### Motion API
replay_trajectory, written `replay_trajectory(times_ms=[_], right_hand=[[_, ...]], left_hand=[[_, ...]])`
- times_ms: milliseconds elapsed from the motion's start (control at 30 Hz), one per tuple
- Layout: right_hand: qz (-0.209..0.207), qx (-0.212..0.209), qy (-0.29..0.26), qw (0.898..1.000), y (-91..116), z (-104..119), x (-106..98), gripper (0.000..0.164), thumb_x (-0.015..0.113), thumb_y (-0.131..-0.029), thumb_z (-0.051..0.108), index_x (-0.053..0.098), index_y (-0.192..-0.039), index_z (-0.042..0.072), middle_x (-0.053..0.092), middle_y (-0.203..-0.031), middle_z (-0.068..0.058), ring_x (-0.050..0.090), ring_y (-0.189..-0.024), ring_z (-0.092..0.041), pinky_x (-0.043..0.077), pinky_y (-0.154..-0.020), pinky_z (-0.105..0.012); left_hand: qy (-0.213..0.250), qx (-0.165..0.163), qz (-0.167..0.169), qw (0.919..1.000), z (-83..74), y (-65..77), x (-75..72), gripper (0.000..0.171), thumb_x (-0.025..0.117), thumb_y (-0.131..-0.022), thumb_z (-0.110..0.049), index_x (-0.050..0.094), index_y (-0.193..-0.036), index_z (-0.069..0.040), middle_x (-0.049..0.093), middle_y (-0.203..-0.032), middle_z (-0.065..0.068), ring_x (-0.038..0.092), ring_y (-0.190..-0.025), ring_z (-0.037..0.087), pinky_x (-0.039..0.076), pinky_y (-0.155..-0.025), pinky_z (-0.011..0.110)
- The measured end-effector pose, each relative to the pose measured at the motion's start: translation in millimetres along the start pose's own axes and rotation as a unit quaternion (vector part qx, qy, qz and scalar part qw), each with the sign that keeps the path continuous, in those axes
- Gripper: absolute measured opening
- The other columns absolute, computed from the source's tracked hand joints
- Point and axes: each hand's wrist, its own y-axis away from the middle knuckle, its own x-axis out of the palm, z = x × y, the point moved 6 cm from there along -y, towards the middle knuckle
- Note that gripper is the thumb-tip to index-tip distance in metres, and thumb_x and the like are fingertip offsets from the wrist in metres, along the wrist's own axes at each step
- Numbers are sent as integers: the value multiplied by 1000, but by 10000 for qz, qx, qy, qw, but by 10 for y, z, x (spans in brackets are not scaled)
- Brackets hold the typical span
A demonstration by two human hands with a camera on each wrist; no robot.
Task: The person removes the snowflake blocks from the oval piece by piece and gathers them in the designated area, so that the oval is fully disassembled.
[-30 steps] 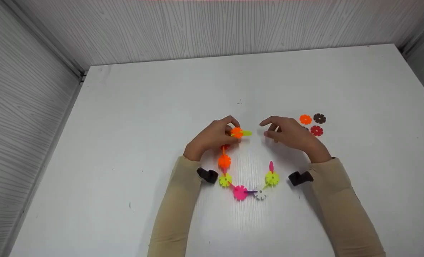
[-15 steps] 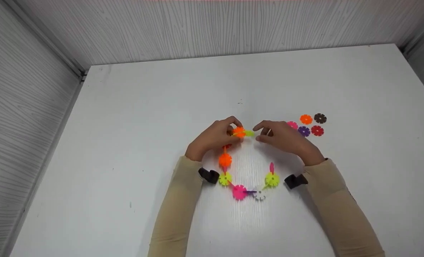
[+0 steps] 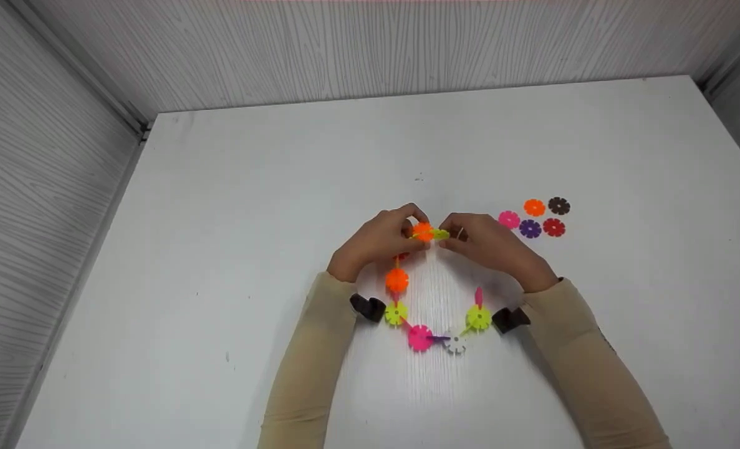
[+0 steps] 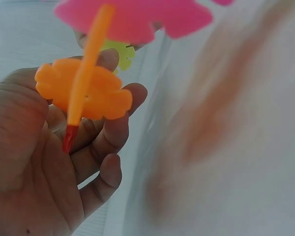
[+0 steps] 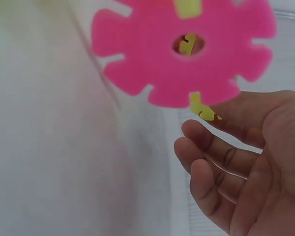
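Note:
Notched plastic discs are slotted into a chain that forms an open ring on the white table [image 3: 282, 187]. My left hand [image 3: 376, 244] pinches an orange disc [image 3: 424, 231] at the chain's upper end. Slotted to it is a yellow disc [image 3: 442, 234], seen edge-on, which my right hand [image 3: 491, 243] pinches between thumb and index finger. In the right wrist view, a pink disc [image 5: 137, 73] close to the camera partly hides that yellow disc [image 5: 204, 111]. An orange disc [image 4: 54, 91] and a pink one [image 4: 137, 24] cover the left fingertips in the left wrist view.
Loose discs lie right of the hands: pink [image 3: 509, 219], orange [image 3: 534, 207], purple [image 3: 530, 229], brown [image 3: 558, 206] and red [image 3: 554, 227]. Nearer the body, the chain's other end has a yellow disc [image 3: 479, 317] with an upright pink one [image 3: 479, 297].
My right hand has moved left to the yellow disc and taken hold of it, uncovering the pink and purple loose discs. The left hand has shifted slightly right with the chain.

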Motion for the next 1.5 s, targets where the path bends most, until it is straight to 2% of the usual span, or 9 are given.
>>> replay_trajectory(times_ms=[333, 567, 933, 1267, 1500], right_hand=[[-331, 16, 18, 9994, 5, 31, -45, 16, 62, -94, 18, 67, -104, 7, 65, -94, -9, 56, -85, -23, 50, -82, -36], [-507, -267, 66, 9983, 5, 57, -57, 15, 62, -94, 15, 68, -103, 5, 66, -93, -10, 56, -81, -22, 49, -77, -33], [-562, -654, 351, 9957, 31, 91, -82, 16, 62, -93, 13, 71, -103, 4, 68, -95, -11, 56, -79, -22, 49, -74, -34], [-618, -929, 487, 9926, 53, 129, -106, 15, 64, -92, 11, 73, -101, 3, 69, -95, -10, 58, -78, -22, 51, -74, -35], [-632, -1004, 629, 9909, 55, 135, -110, 15, 63, -92, 11, 74, -101, 4, 69, -94, -10, 59, -78, -22, 53, -76, -37]], left_hand=[[34, -29, 115, 9999, -53, -12, 46, 36, 68, -89, -26, 54, -120, -13, 55, -73, 4, 46, -51, 14, 41, -56, 22], [76, 30, 131, 9999, -48, -12, 50, 36, 68, -89, -25, 54, -120, -11, 54, -71, 3, 46, -50, 13, 40, -55, 21], [219, 87, 285, 9993, -28, -6, 60, 34, 65, -91, -22, 54, -121, -11, 57, -75, 3, 47, -57, 13, 42, -61, 22], [116, 93, 314, 9994, -26, -8, 70, 32, 61, -92, -17, 54, -124, -13, 65, -88, 7, 53, -64, 15, 46, -67, 22], [74, 23, 319, 9995, -23, -15, 73, 32, 59, -93, -18, 54, -124, -12, 66, -90, 7, 53, -66, 14, 46, -66, 21]])
